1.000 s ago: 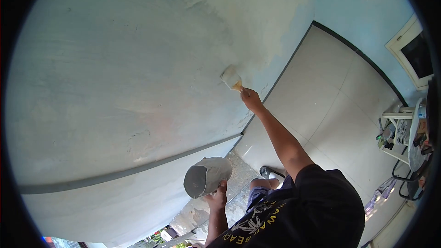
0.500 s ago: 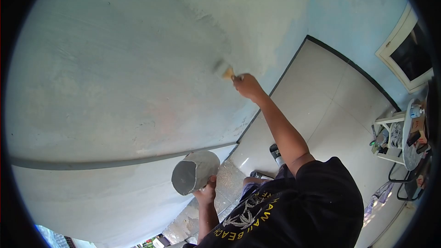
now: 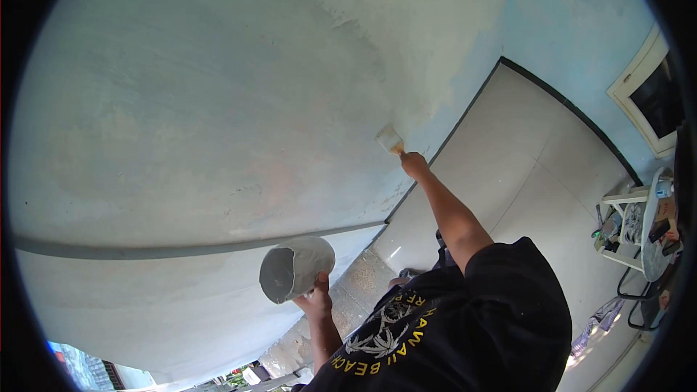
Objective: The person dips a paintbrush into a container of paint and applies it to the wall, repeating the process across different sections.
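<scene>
My right hand [image 3: 414, 165] is stretched out low toward the wall [image 3: 218, 101] and grips a paintbrush [image 3: 390, 139] by its wooden handle. The pale bristles press against the grey-white coated wall near its lower edge. My left hand [image 3: 316, 297] holds a small bucket [image 3: 294, 268] from below, tipped so its grey contents face the camera. My black shirt with yellow print fills the lower right.
A dark skirting line [image 3: 450, 138] separates the wall from the white tiled floor [image 3: 523, 174]. A white shelf unit [image 3: 628, 225] with bottles and clutter stands at the right. A white-framed window [image 3: 657, 94] sits in the blue wall. Rough concrete floor [image 3: 356, 290] lies under the bucket.
The brush has swept down and to the right along the wall, after going up and left half a second ago. The bucket has shifted slightly left.
</scene>
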### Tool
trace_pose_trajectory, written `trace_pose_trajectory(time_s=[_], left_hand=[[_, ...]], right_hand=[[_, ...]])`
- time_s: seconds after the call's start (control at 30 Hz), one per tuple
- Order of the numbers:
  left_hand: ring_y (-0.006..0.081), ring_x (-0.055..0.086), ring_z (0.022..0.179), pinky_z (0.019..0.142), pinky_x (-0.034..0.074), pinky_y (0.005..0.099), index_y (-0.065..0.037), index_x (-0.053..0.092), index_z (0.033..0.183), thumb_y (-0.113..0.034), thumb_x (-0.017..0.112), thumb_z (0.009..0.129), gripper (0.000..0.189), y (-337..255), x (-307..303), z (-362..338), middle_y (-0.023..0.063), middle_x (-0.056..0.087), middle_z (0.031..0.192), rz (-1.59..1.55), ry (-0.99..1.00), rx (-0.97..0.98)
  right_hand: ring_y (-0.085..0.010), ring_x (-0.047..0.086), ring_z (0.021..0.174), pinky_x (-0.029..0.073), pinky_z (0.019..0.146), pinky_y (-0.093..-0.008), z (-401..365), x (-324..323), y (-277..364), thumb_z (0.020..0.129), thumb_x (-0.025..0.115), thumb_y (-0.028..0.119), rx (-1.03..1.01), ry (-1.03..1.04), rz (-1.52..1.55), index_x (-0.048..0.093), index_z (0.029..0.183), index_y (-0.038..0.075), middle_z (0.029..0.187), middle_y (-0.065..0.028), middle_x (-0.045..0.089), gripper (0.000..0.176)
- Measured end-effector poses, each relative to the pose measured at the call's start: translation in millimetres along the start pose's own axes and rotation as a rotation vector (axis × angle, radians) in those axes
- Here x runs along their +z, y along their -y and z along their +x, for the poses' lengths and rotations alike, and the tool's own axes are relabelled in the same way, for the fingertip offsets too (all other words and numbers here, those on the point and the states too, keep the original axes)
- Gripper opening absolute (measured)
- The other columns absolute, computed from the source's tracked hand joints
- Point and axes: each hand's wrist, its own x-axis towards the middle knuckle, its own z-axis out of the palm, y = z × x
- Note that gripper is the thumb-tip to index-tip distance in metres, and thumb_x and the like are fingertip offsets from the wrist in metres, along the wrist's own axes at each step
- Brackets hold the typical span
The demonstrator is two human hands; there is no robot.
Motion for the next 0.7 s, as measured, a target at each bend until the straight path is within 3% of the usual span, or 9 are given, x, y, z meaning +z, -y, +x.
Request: trace_pose_trajectory(time_s=[0.07,0.1,0.17,0.23,0.3,0.4,0.47,0.63,0.7], left_hand=[[0.0255,0.049,0.118,0.103,0.038,0.0415,-0.001,0.035,0.136,-0.023,0.079,0.077,0.077,-3,3,2,0.0131,0.049,0.129,-0.021,-0.035,0.012],[0.0255,0.049,0.118,0.103,0.038,0.0415,-0.001,0.035,0.136,-0.023,0.079,0.077,0.077,-6,5,4,0.0131,0.049,0.129,-0.030,-0.030,0.024],[0.0259,0.050,0.118,0.103,0.038,0.0418,-0.001,0.036,0.136,-0.023,0.079,0.077,0.076,-10,8,5,0.0133,0.049,0.129,-0.085,0.007,0.030],[0.0260,0.050,0.118,0.102,0.038,0.0420,-0.001,0.036,0.135,-0.023,0.079,0.077,0.076,-14,11,6,0.0132,0.049,0.129,-0.094,0.013,0.028],[0.0261,0.050,0.118,0.102,0.039,0.0421,-0.001,0.036,0.135,-0.023,0.079,0.077,0.075,-17,11,7,0.0131,0.049,0.129,-0.086,0.020,0.021],[0.0258,0.051,0.117,0.101,0.040,0.0418,-0.001,0.037,0.135,-0.025,0.080,0.077,0.076,-19,16,6,0.0128,0.050,0.127,-0.077,-0.025,0.058],[0.0260,0.051,0.117,0.101,0.040,0.0420,-0.001,0.037,0.135,-0.026,0.080,0.076,0.077,-22,14,8,0.0131,0.051,0.127,-0.090,0.055,0.028],[0.0260,0.050,0.117,0.101,0.040,0.0418,0.000,0.036,0.135,-0.027,0.081,0.075,0.080,-18,10,10,0.0135,0.050,0.127,-0.113,0.050,-0.018],[0.0260,0.050,0.117,0.101,0.039,0.0418,0.001,0.035,0.135,-0.026,0.081,0.075,0.080,-10,5,9,0.0136,0.050,0.128,-0.098,0.053,-0.020]], right_hand=[[-0.0420,0.063,0.091,0.049,0.080,-0.0475,-5,-3,-15,0.096,0.042,0.043,0.298,0.056,0.114,0.065,0.091,-0.006,0.092,-0.0286,0.065,0.054],[-0.0420,0.063,0.091,0.049,0.080,-0.0475,-4,-11,-8,0.096,0.042,0.043,0.293,0.041,0.116,0.065,0.091,-0.006,0.092,-0.0286,0.065,0.054],[-0.0415,0.063,0.090,0.049,0.079,-0.0486,-7,-37,20,0.095,0.046,0.040,0.135,0.037,0.077,0.064,0.087,-0.007,0.089,-0.0285,0.065,0.051],[-0.0400,0.062,0.076,0.048,0.071,-0.0469,-35,-106,97,0.094,0.049,0.037,-0.094,-0.130,0.065,0.062,0.080,-0.005,0.077,-0.0236,0.064,0.046],[-0.0285,0.053,0.057,0.044,0.058,-0.0399,-69,-172,162,0.095,0.051,0.037,-0.172,-0.195,0.326,0.056,0.071,-0.001,0.062,-0.0144,0.058,0.046],[-0.0282,0.046,0.052,0.038,0.055,-0.0407,-92,-214,210,0.098,0.047,0.036,-0.276,-0.230,0.587,0.052,0.069,-0.001,0.059,-0.0147,0.054,0.047],[-0.0243,0.040,0.051,0.037,0.053,-0.0364,-93,-218,227,0.098,0.049,0.036,-0.334,-0.196,0.747,0.052,0.071,-0.001,0.057,-0.0143,0.050,0.046],[-0.0360,0.055,0.061,0.043,0.060,-0.0437,-52,-122,169,0.098,0.046,0.037,-0.242,-0.181,0.550,0.058,0.078,-0.001,0.065,-0.0198,0.059,0.045],[-0.0411,0.061,0.073,0.046,0.068,-0.0471,-52,-83,130,0.098,0.044,0.038,-0.093,-0.192,0.429,0.062,0.081,-0.001,0.073,-0.0232,0.063,0.047]])
